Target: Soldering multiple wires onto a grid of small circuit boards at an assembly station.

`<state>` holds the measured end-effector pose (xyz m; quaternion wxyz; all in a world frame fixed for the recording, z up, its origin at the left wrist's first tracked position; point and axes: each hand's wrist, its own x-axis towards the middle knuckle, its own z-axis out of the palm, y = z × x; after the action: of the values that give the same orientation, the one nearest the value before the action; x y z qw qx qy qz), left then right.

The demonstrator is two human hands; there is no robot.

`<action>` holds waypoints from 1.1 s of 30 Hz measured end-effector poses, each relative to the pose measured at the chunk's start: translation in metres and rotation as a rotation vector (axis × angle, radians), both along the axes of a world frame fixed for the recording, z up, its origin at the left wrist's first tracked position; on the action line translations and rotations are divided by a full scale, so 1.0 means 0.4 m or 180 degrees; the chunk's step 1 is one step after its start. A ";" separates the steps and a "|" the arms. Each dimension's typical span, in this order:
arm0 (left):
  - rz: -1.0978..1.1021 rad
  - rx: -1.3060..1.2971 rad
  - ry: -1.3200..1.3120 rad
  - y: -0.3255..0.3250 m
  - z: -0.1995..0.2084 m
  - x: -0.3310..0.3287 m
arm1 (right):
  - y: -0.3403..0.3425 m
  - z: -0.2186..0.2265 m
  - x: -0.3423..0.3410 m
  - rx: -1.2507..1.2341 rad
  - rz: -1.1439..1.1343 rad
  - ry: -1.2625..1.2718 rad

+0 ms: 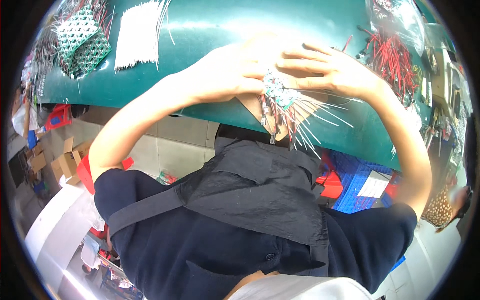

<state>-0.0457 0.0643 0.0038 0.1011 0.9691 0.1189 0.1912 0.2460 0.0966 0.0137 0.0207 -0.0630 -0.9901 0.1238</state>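
Observation:
My left hand (227, 70) and my right hand (330, 67) meet at the near edge of a green mat (210, 25). Together they hold a small green circuit board (280, 92) with white and red wires fanning out toward me. Small connectors dangle from the red wires over the table edge. A brown pad (252, 105) lies under the board.
A stack of green circuit boards (82, 40) with red wires sits far left. A bundle of white wires (137, 32) lies beside it. Red wired connectors (392, 57) and a clear bag (395, 17) are at right. Cardboard boxes (62, 162) and a blue crate (357, 182) stand on the floor.

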 end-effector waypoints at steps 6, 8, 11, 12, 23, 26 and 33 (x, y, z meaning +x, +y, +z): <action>-0.0538 -0.0289 0.0352 0.066 0.028 0.031 | -0.029 0.007 -0.005 0.0240 -0.0355 -0.0114; -0.0729 -0.0380 0.0450 0.076 0.037 0.035 | -0.031 0.006 -0.002 0.0201 -0.0437 -0.0129; -0.0749 -0.0194 0.0203 0.092 0.017 0.044 | -0.025 -0.002 0.004 0.0357 -0.0503 -0.0076; -0.0759 -0.0189 0.0210 0.092 0.016 0.044 | -0.023 0.000 0.005 0.0226 -0.0481 -0.0050; -0.0756 -0.0091 0.0300 0.062 0.010 0.020 | 0.023 0.043 -0.149 -0.1562 -0.2292 -0.0100; -0.0638 0.0071 0.0242 0.039 0.006 0.017 | 0.042 -0.005 -0.214 -0.1609 -0.3270 -0.0198; 0.0813 -0.0146 -0.0061 -0.086 -0.012 0.012 | 0.037 0.026 -0.423 -0.1520 -0.2550 -0.0613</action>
<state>-0.0407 0.0301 -0.0010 0.0993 0.9416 0.2447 0.2090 0.0766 0.1114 0.0241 -0.0401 -0.4539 -0.8292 0.3238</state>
